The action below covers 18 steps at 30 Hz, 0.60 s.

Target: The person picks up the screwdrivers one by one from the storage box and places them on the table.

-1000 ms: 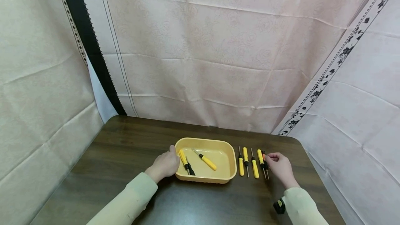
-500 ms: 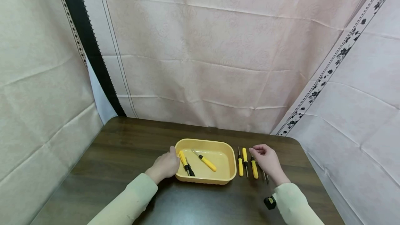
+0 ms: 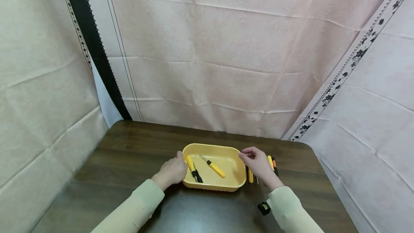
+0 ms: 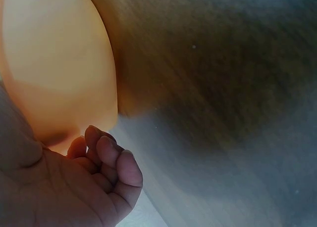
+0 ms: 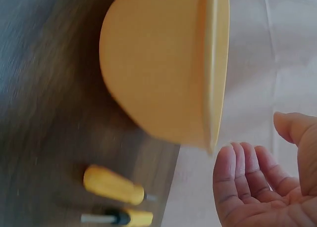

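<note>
My left hand (image 3: 173,170) grips the left rim of a yellow plastic tray (image 3: 213,187); in the left wrist view its fingers (image 4: 130,170) curl beside the tray wall. Inside the tray lie a yellow-handled screwdriver (image 3: 216,170), another yellow screwdriver (image 3: 190,163) and a black-handled one (image 3: 198,178). My right hand (image 3: 258,164) hovers by the tray's right rim, over the row of screwdrivers. Nothing is between its thumb and fingers in the right wrist view. Below it a yellow screwdriver (image 5: 111,185) lies on the table; others are partly hidden by the hand.
A dark wooden table (image 3: 145,139) carries everything. Right of the right hand lie a yellow screwdriver (image 3: 270,160) and a black-and-orange one (image 3: 275,164). Pale cloth (image 3: 226,64) hangs behind the table and at both sides.
My right hand has moved left from the far-right screwdrivers, across the row, to the tray's right rim. My left hand and the tray stay in place.
</note>
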Motion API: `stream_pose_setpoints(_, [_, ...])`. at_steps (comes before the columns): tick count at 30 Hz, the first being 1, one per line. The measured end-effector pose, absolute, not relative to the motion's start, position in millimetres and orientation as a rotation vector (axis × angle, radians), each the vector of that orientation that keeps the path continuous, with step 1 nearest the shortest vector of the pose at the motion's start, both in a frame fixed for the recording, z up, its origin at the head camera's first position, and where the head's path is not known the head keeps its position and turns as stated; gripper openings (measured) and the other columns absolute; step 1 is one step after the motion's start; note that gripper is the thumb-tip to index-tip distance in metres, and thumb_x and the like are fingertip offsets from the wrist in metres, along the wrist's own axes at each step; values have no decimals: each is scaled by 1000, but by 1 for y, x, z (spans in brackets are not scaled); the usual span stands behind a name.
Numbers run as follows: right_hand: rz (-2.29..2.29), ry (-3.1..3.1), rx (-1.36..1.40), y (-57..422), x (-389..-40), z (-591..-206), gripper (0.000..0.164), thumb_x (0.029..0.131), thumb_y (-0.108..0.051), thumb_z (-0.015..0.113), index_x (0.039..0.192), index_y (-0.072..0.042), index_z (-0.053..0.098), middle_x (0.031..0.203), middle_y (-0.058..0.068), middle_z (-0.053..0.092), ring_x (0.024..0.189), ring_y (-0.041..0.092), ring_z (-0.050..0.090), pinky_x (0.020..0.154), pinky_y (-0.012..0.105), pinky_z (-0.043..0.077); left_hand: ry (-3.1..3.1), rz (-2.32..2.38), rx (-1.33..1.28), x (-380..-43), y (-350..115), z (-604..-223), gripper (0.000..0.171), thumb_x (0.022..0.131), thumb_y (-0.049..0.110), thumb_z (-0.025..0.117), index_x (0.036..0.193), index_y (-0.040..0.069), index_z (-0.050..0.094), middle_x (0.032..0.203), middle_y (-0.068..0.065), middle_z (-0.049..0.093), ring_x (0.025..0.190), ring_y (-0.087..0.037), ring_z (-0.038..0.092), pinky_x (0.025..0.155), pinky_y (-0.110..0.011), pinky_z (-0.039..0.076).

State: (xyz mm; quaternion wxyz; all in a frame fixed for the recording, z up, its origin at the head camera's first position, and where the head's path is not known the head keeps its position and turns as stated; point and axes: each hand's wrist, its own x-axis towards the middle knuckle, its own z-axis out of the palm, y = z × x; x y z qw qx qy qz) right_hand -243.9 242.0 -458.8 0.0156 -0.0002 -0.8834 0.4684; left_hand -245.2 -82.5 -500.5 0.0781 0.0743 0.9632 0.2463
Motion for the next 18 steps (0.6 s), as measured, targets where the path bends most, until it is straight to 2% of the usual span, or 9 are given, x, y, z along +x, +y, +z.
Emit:
stream_pose_setpoints(9, [1417,-2768,93,213,-247,-466,28,86,-32,73,105,-12,67,90,1,63,82,16,59,71,31,50,2888,740,243,-245,-84,-500,35,100,21,40,123,-5,36,69,-7,50,55,-22,49,51,-36,38])
stream_pose_setpoints(18, [1448,-2835,196,192,-247,-477,35,87,-32,72,109,-6,65,90,-1,64,82,16,59,72,32,49,2904,729,251,-244,-84,-500,33,100,21,40,121,-4,37,68,-6,50,54,-21,49,51,-36,39])
